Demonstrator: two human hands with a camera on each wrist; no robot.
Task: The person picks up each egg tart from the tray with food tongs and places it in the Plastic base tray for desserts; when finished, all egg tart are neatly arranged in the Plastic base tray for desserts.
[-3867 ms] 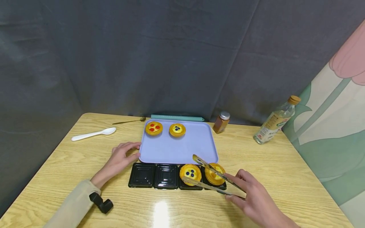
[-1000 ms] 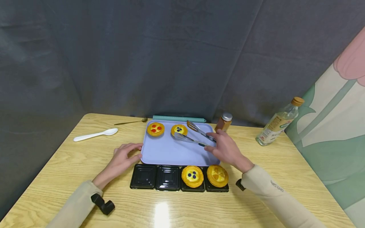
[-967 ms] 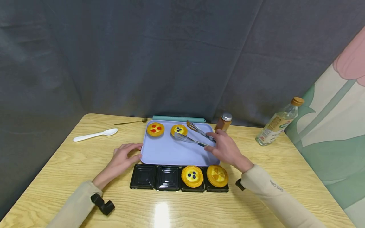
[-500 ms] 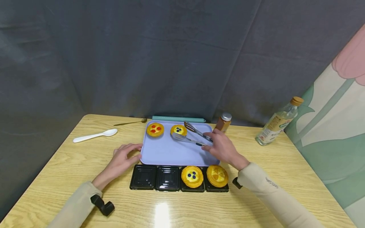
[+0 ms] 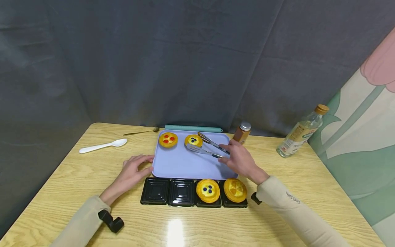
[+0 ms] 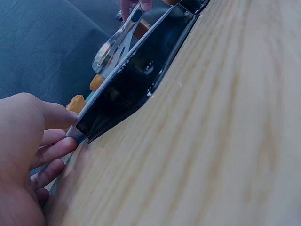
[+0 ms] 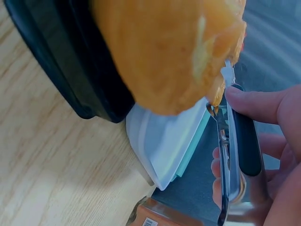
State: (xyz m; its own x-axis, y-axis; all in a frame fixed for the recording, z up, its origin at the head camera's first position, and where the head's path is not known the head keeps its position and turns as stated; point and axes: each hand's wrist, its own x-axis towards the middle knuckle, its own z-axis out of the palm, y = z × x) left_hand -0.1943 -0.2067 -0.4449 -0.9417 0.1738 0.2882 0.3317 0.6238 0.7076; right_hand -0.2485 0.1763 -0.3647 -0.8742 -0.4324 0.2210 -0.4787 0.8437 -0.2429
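Note:
My right hand (image 5: 237, 159) grips metal tongs (image 5: 205, 146) over the lilac tray (image 5: 185, 164). The tong tips stand apart on either side of a blueberry tart (image 5: 193, 140) at the tray's far edge; I cannot tell whether they touch it. A red-berry tart (image 5: 168, 139) sits to its left. My left hand (image 5: 135, 169) rests on the table, its fingers (image 6: 56, 148) touching the tray's near left corner. In front of the tray stands a row of black square cups: two empty (image 5: 168, 191), one with a blueberry tart (image 5: 208, 190), one with an orange tart (image 5: 235, 189).
A white spoon (image 5: 103, 145) and a thin gold spoon (image 5: 140, 131) lie at the far left. A teal bar (image 5: 192, 128) lies behind the tray. A spice jar (image 5: 242, 132) and an oil bottle (image 5: 300, 132) stand at the right. Dark cloth hangs behind the table.
My right hand has carried the tongs from the front row of cups up to the tray's far edge, then edged them left around the blueberry tart. The left hand has stayed put.

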